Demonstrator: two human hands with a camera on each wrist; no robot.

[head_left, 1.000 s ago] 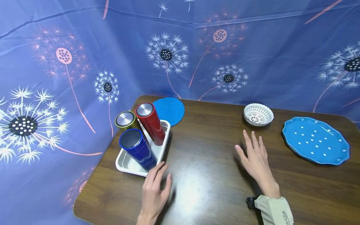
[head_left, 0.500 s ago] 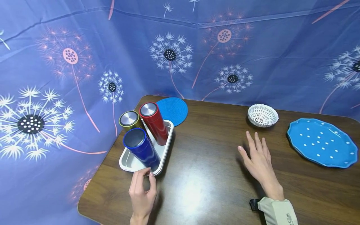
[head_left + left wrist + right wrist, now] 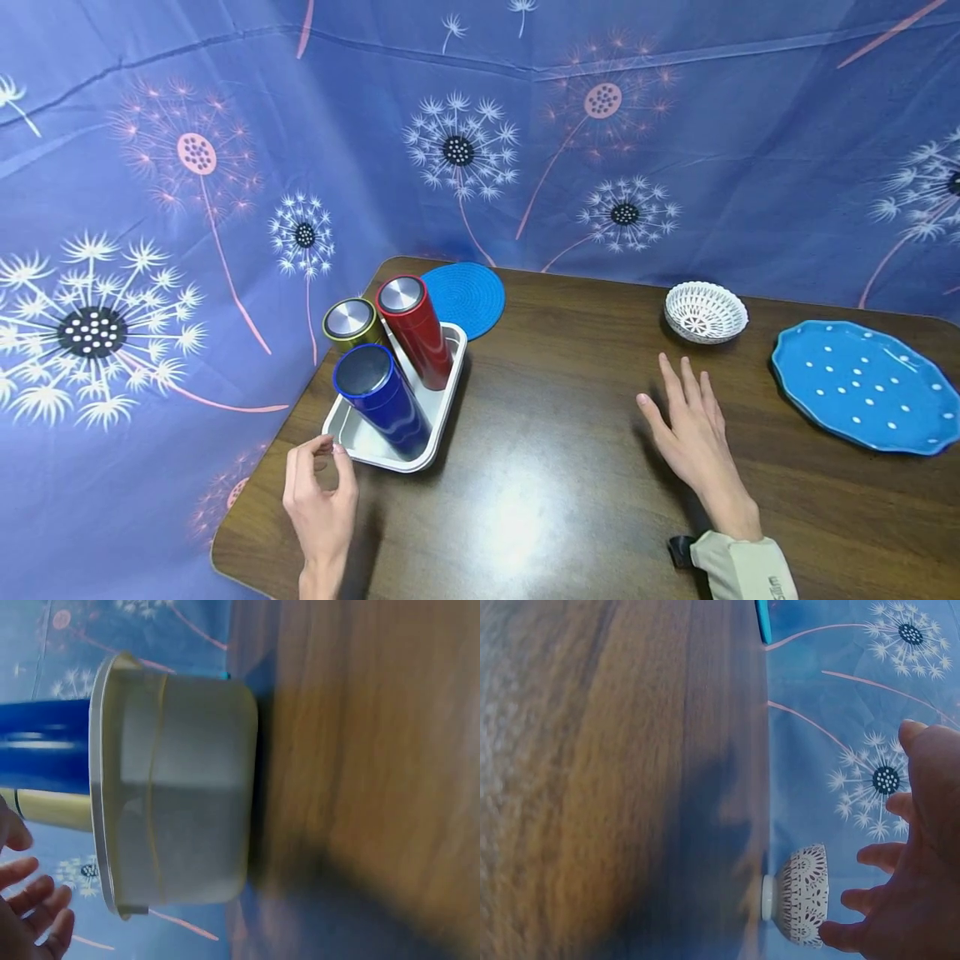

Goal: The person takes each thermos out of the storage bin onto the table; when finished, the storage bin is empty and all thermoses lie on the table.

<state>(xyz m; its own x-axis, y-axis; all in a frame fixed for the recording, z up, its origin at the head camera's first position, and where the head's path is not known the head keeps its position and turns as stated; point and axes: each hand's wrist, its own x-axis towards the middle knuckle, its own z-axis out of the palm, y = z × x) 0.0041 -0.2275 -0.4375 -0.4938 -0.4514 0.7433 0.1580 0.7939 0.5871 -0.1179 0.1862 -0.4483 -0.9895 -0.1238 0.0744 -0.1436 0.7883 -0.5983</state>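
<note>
My left hand [image 3: 321, 493] is at the near left corner of a white tray [image 3: 442, 442], thumb and fingers loosely bent with a gap between them. In the left wrist view its fingers [image 3: 46, 904] show beside the tray's rim, holding nothing. Inside the tray stand three metal flasks: a blue flask [image 3: 386, 404] in front, a red flask [image 3: 422, 337] behind it and a yellow-green flask [image 3: 351, 321] partly hidden at the left. My right hand [image 3: 696, 446] is held over the table with spread fingers, just short of a white openwork bowl [image 3: 705, 313].
A blue polka-dot plate [image 3: 870, 383] with a wavy rim lies on the right of the brown wooden table [image 3: 555, 392]. Behind the tray is a round blue placemat [image 3: 472, 300]. A blue dandelion-print cloth [image 3: 345, 108] hangs close behind the table and along its left side.
My left hand has moved left along the tray's near side, from its right corner to its left one. The right hand stays over the same place. The head view has shifted slightly left.
</note>
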